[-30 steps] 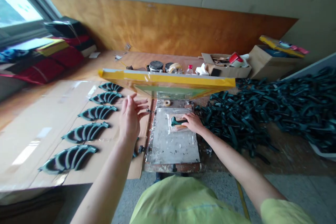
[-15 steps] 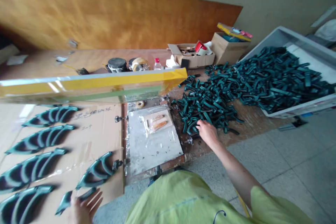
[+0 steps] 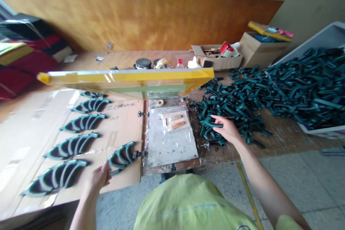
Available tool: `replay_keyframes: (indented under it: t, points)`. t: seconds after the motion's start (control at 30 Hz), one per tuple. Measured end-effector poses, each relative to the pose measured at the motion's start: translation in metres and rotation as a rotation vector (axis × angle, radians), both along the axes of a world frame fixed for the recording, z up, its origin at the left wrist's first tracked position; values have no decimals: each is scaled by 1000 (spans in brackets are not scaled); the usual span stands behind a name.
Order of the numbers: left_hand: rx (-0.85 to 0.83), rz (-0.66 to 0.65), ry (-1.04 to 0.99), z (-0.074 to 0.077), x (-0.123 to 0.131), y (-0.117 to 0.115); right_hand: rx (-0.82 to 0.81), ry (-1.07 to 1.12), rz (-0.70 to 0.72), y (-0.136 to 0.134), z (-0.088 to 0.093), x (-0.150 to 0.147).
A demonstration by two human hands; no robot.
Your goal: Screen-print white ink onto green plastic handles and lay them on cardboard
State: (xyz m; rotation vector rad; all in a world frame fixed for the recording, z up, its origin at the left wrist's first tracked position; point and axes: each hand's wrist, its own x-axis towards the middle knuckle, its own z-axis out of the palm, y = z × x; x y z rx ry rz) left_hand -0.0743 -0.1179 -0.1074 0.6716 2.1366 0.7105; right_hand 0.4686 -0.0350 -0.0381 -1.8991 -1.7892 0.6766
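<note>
the yellow-edged frame (image 3: 126,79) covers part of the topmost curved piece (image 3: 93,94) - only a sliver shows. the right hand (image 3: 226,129) hides part of a green piece (image 3: 212,124), so the grip cannot be judged. the white bin (image 3: 326,34) runs off the right edge; the left forearm (image 3: 84,212) and right forearm (image 3: 269,187) run off the bottom edge. writing on the cardboard (image 3: 120,106) is too small to read - likewise the contents of the plastic packet (image 3: 174,121) and the small items in the open box (image 3: 215,53).
</note>
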Motion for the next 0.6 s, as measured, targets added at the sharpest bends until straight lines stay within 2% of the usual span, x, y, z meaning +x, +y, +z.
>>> replay_keyframes:
  t: [0.1,0.2,0.3,0.37,0.47,0.53,0.6]
  points:
    - [241,-64,-10,49,33,46,182,127,327,36,-12,-63]
    - [598,-106,-140,108,76,92,286,36,526,64,-37,-113]
    - [865,-116,-294,163,108,125,344,-97,627,76,-55,-133]
    - [960,-110,-392,189,119,138,358,-181,659,75,-59,-136]
    - [947,-82,-411,206,122,149,336,-308,647,67,-56,-138]
    - [914,-75,-356,206,120,147,312,-367,655,62,-51,-138]
    - [895,-101,-326,198,117,135,292,-388,650,61,-42,-134]
